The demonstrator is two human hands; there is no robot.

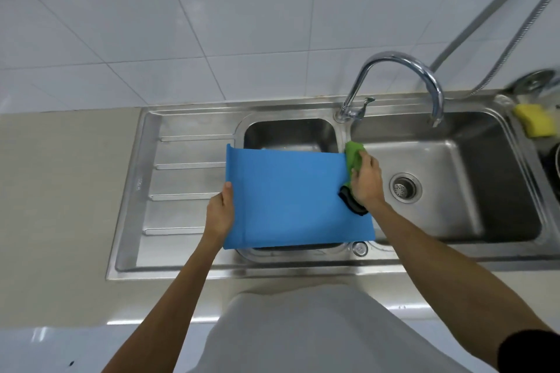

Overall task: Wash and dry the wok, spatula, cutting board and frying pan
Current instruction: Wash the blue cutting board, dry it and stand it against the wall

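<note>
The left hand gripped the left edge of the blue cutting board, which was held over the small sink basin. At the board's right edge, the right hand clutched a green cloth against it. A yellow sponge lay at the far right, beside the large basin.

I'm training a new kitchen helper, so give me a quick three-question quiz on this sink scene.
1. True or false: the left hand grips the blue cutting board by its left edge.
2. What does the right hand hold? A yellow sponge; B green cloth; C spatula.
3. Fill in: the faucet spout ends over the ___ (larger/smaller) basin.
Key: 1 true; 2 B; 3 larger.
</note>
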